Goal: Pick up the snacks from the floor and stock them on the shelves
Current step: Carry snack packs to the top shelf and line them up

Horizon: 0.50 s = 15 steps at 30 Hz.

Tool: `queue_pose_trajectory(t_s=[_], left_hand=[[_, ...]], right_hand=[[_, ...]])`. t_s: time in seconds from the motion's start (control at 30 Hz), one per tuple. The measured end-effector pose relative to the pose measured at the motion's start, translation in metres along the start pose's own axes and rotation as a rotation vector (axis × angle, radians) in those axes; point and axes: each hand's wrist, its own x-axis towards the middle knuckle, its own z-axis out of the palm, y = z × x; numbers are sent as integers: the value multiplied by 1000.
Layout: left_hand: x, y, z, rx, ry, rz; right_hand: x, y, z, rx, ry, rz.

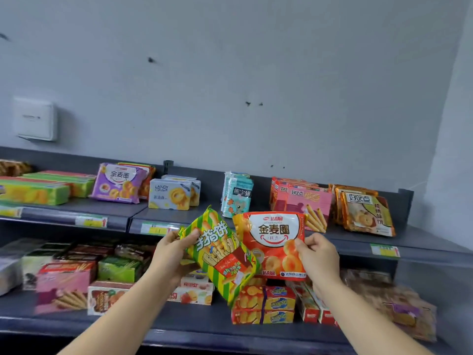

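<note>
**Both hands loaded at the shelf front**

Forearms reach in from the bottom edge, each hand carrying one snack. The left hand [174, 249] grips the green-and-yellow striped bag [225, 260] by its upper left edge, thumb across the front, and the bag hangs tilted. The right hand [317, 254] pinches the right edge of the red bag [273, 242], which faces the camera upright. The striped bag overlaps the red one's lower left corner. Both are held in the air in front of the upper shelf [414, 239], not yet set down.

The picking-up seems done for these two, and placing is the step in hand. The red bag bears the same lettering as the purple bag [119, 184] standing far left on that shelf, so a spot near it looks likely. The next move calls for choosing a gap and standing each bag upright, face out.
</note>
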Motion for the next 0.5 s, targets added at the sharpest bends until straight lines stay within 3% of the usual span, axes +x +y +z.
queue_pose_trajectory(t_s=[0.5], left_hand=[[64, 96, -183, -103, 291, 116]], right_hand=[[-23, -110, 239, 244, -196, -34]])
